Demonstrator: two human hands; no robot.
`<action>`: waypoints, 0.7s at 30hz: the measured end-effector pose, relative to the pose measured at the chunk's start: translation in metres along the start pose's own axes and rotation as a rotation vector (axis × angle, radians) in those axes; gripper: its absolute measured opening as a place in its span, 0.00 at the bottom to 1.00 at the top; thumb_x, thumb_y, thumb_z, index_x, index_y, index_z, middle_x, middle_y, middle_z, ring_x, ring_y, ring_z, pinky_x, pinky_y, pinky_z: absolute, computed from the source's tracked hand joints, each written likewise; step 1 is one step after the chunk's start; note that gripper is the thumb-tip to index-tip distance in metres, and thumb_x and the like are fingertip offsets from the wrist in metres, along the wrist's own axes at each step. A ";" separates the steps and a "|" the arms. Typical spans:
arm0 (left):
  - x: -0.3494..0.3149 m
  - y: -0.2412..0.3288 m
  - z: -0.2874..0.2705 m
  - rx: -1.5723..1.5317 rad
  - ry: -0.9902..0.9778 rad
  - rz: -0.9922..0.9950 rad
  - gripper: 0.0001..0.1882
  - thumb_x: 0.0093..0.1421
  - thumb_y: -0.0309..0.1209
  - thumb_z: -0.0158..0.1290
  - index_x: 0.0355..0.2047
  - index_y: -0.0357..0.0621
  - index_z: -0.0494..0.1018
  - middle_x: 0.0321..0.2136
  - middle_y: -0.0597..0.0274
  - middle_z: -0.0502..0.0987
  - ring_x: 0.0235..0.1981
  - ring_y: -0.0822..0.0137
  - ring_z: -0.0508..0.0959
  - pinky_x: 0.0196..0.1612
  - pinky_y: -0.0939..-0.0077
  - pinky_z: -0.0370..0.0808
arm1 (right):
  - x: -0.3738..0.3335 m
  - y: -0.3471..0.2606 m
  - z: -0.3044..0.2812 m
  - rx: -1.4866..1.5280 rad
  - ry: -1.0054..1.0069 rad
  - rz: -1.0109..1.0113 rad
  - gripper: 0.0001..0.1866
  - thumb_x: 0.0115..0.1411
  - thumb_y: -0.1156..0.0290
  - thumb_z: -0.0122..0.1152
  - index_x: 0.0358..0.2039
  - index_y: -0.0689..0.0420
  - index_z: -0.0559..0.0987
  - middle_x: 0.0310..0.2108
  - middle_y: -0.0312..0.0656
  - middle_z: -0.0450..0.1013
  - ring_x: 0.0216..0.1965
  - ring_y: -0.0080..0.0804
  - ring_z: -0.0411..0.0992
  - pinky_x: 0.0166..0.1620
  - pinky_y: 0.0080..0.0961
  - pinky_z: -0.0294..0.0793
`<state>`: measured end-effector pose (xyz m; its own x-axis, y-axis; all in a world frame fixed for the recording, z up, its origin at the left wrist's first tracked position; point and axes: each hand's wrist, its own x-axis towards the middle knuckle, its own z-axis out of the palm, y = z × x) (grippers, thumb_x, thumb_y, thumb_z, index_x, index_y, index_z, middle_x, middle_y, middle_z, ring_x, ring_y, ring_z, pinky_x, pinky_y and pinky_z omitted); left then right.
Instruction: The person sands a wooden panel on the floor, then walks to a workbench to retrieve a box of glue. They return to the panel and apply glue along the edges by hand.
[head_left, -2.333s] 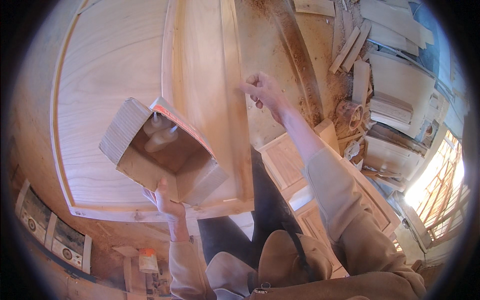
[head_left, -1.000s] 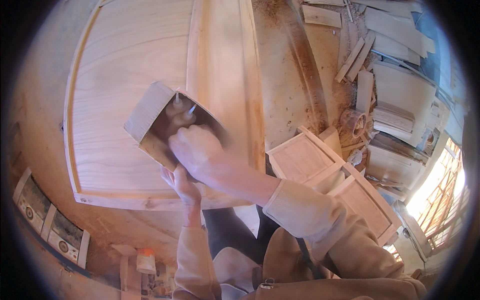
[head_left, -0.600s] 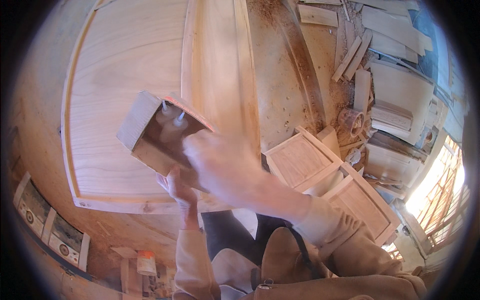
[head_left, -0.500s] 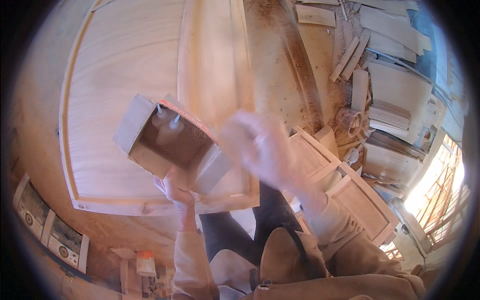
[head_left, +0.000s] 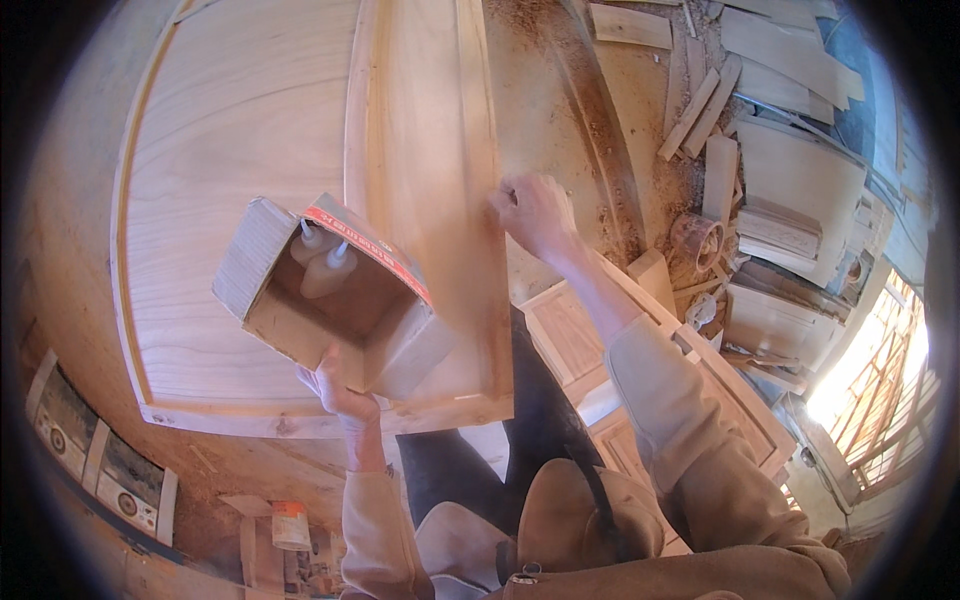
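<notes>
My left hand (head_left: pixel 345 395) grips the near edge of an open cardboard box (head_left: pixel 400 335), thumb inside and fingers outside. The box is tilted above a large framed wooden panel (head_left: pixel 240 120). Two whitish squeeze bottles (head_left: pixel 328 270) with pointed nozzles stand against the box's far left inner wall; a red printed band runs along its far rim. My right hand (head_left: pixel 540 212), fingers curled closed, is at the panel's right edge, apart from the box. Whatever its fingers may hold is hidden.
Small framed wooden doors (head_left: pixel 575 330) lie by my right leg. Scrap boards (head_left: pixel 790 60) and a round tub (head_left: pixel 697 242) are on the floor at the right. An orange-and-white bucket (head_left: pixel 290 527) stands at lower left, near a slatted piece with round fittings (head_left: pixel 125 500).
My right hand, blurred by motion beside the box before, has moved right and farther away, to the panel's edge. The box in my left hand has shifted slightly left.
</notes>
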<state>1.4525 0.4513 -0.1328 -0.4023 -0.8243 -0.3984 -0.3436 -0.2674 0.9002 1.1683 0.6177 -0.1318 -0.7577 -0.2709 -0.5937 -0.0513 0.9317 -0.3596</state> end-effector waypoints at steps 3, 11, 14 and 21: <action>-0.002 0.003 0.001 0.098 0.018 0.016 0.25 0.55 0.37 0.50 0.51 0.38 0.64 0.50 0.54 0.65 0.53 0.58 0.66 0.57 0.59 0.64 | 0.013 -0.002 -0.003 0.004 -0.021 0.019 0.16 0.53 0.63 0.53 0.17 0.63 0.74 0.19 0.55 0.70 0.22 0.51 0.71 0.29 0.42 0.68; -0.002 -0.007 -0.008 0.135 -0.074 0.176 0.13 0.62 0.31 0.45 0.45 0.40 0.73 0.50 0.44 0.62 0.52 0.48 0.64 0.54 0.51 0.64 | 0.046 0.007 -0.007 0.047 -0.085 0.076 0.20 0.52 0.55 0.59 0.17 0.60 0.76 0.17 0.47 0.71 0.20 0.37 0.70 0.28 0.37 0.68; -0.002 -0.007 -0.009 0.128 -0.071 0.163 0.14 0.62 0.32 0.45 0.44 0.41 0.73 0.50 0.44 0.62 0.52 0.48 0.64 0.54 0.51 0.64 | 0.061 0.016 -0.006 0.129 -0.079 0.107 0.22 0.52 0.53 0.63 0.16 0.60 0.75 0.14 0.41 0.68 0.18 0.27 0.66 0.25 0.31 0.65; -0.002 -0.005 -0.010 -0.023 -0.008 0.017 0.14 0.62 0.33 0.46 0.43 0.39 0.72 0.49 0.44 0.63 0.51 0.48 0.64 0.53 0.52 0.64 | 0.065 0.027 -0.005 0.380 -0.145 0.239 0.26 0.49 0.49 0.68 0.16 0.62 0.76 0.14 0.35 0.66 0.17 0.24 0.62 0.22 0.30 0.63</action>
<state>1.4639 0.4492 -0.1343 -0.4150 -0.8248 -0.3840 -0.3172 -0.2644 0.9108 1.1142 0.6263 -0.1762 -0.6190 -0.1153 -0.7769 0.3759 0.8250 -0.4220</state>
